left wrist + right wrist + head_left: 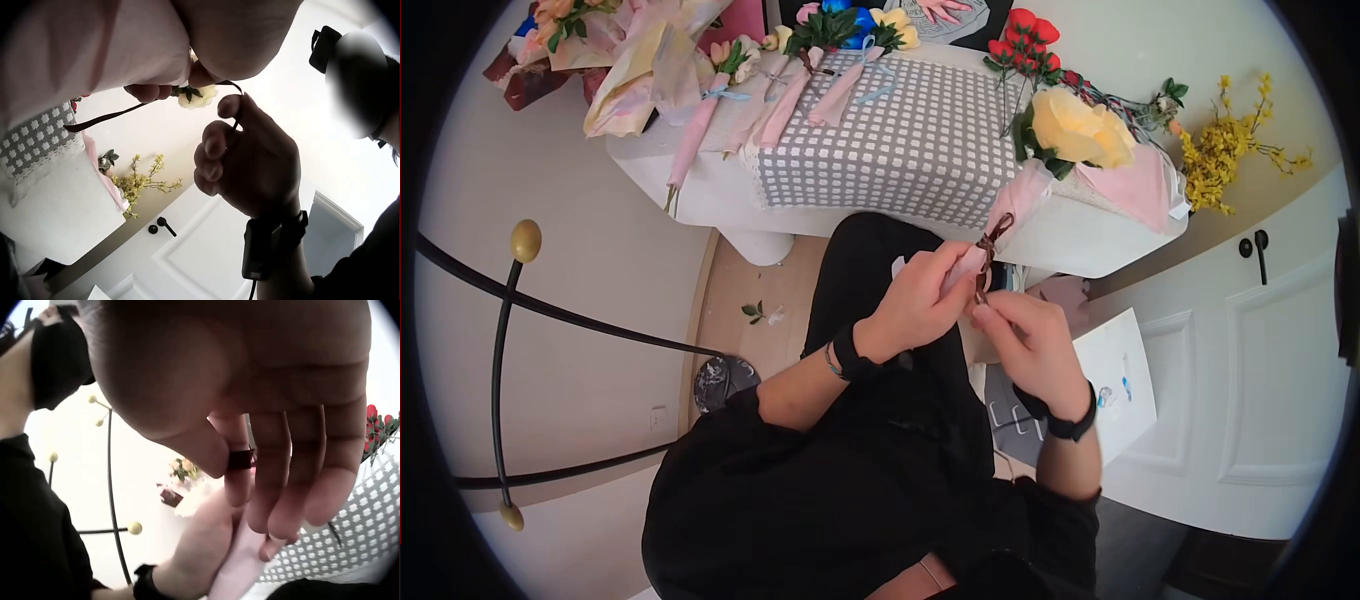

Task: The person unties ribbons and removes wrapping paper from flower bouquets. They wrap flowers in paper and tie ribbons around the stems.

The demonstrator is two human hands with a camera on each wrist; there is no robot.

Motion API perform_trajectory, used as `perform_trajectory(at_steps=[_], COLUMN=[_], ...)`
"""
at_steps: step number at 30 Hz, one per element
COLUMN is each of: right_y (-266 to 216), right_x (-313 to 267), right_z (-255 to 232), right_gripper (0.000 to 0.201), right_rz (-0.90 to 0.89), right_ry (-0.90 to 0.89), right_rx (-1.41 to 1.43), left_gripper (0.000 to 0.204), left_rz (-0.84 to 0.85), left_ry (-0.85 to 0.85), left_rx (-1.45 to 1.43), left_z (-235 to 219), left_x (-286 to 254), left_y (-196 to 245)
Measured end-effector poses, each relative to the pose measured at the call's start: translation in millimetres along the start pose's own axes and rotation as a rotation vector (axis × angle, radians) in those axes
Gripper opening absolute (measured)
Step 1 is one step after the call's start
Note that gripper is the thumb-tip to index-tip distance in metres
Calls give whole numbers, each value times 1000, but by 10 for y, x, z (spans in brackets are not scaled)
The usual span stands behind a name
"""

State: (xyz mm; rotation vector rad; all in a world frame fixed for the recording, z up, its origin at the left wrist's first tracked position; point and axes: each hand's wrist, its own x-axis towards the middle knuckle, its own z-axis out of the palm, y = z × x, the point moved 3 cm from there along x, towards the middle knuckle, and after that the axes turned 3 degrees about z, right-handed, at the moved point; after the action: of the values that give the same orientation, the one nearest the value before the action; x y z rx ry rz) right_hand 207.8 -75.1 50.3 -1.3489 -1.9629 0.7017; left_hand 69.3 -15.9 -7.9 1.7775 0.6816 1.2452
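Note:
My left hand [912, 305] grips the pink-paper-wrapped stem [1024, 192] of a single flower. A large pale yellow bloom [1088, 130] with green leaves tops it, pointing away toward the table. Around the wrap runs a dark brown ribbon [998, 230], with a loop showing above the left fingers. Thumb and forefinger of my right hand [1032, 345] pinch one length of that ribbon, close beside the left hand. In the right wrist view, the ribbon [239, 459] crosses the forefinger under the thumb. A loose ribbon tail [103, 119] sticks out in the left wrist view.
On the white table [1090, 245] lies a grey-and-white checked cloth [900, 140] with several pink-wrapped flowers [695, 145] along its left. Red roses [1025, 45] and yellow blossom sprigs [1225, 150] stand at the back right. A black metal rack [600, 325] is on my left.

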Motion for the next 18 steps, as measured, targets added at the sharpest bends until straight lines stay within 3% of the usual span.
perform_trajectory(at_steps=[3,6,12,16,18], right_y=[290,535,647,678,451], right_x=[93,164,267,358,184], right_z=[234,473,507,452,103], right_gripper=[14,20,20,22,18], right_rz=[-19,133,165,186,-28], right_ry=[-9,-78,-97,10,-63], right_rx=[212,517,496,563,520], left_gripper=[22,23,21,23,22], left_rz=[6,-102,-88,-160,-197], left_ry=[24,87,148,245,343], left_rx=[-4,-2,100,193,239], left_z=[-96,-182,-238,-264,-364], left_x=[-50,-120,-104,-22,4], left_y=[-13,-139,-333,-413,-526])
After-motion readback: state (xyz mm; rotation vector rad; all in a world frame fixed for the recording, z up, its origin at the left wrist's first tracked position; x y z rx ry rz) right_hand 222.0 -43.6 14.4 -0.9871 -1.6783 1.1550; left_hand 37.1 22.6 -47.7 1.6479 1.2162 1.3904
